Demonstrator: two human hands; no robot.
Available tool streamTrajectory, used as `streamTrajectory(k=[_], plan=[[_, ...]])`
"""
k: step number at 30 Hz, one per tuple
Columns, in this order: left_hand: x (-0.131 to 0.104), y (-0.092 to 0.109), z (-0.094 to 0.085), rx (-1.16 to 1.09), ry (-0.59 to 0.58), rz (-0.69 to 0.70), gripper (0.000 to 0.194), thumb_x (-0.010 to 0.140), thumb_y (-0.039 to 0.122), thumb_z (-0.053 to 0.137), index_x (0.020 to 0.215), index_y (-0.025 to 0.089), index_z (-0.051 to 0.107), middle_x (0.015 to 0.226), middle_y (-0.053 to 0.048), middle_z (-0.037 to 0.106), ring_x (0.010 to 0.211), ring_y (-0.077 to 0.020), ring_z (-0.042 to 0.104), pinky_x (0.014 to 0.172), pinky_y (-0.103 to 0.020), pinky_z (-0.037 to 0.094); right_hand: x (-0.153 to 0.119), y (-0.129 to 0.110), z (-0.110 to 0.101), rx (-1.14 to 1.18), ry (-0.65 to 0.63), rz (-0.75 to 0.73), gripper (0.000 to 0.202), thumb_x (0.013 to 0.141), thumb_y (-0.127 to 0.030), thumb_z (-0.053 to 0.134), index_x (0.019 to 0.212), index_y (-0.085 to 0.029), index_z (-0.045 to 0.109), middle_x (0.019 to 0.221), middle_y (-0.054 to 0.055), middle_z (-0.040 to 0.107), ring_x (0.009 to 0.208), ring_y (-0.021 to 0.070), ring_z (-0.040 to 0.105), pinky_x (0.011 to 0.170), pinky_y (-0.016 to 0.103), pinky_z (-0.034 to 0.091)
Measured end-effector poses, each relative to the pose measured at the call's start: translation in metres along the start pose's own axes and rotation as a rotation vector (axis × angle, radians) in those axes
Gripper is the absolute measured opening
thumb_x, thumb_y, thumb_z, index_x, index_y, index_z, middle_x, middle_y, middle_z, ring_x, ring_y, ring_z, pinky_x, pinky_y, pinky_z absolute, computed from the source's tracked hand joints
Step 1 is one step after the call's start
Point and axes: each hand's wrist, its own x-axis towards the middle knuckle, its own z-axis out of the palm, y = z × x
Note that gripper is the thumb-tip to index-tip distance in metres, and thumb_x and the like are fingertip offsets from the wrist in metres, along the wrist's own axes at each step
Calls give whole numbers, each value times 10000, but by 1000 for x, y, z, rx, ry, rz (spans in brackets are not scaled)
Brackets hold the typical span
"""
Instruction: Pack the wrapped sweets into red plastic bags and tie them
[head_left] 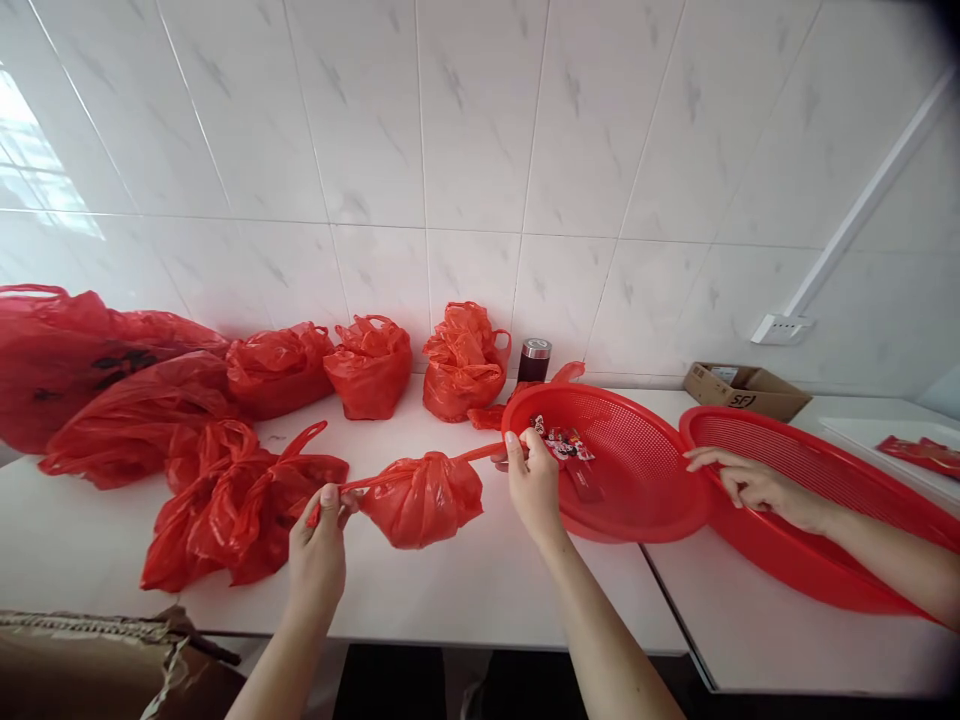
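Between my two hands a small red plastic bag (424,500) is stretched by its handles, its filled body hanging over the white table. My left hand (321,535) is closed on the twisted handle at the left. My right hand (536,485) pinches the opposite handle, in front of the near rim of a round red plastic basket (637,500). Several small printed packets (566,445) lie inside that basket. Left of my left hand sit several knotted red bags (225,510). What fills the bag I hold is hidden.
More filled red bags (367,370) line the tiled wall, beside a dark lidded cup (534,360). Another person's hand (757,490) rests on a second red basket (825,560) at right. A small cardboard box (742,392) stands behind it; a larger carton (82,660) is at lower left.
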Motion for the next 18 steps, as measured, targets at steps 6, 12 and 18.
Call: streamTrajectory(k=[6,12,18], plan=[[-2,-13,7,122,-15,-9,371,922,524,401,804,199,535,875,-26,585,895,-176,588,924,-362,483,-16,2,24,-282,17,-96,281,990,-425,300,791,-245,380,656,-10,563,602,177,567,575,280,390],[-13,-36,36,562,-109,184,356,959,468,310,904,225,566,908,-40,621,835,-191,608,795,-313,468,-54,45,64,-628,-99,-170,246,991,-310,287,848,-224,466,817,57,599,699,212,592,585,298,398],[-13,-42,41,896,-285,139,338,979,409,245,839,245,505,629,19,602,561,-171,553,575,-260,355,-50,64,61,-581,-80,-308,236,981,-266,318,878,-218,525,905,78,571,777,205,598,601,283,435]])
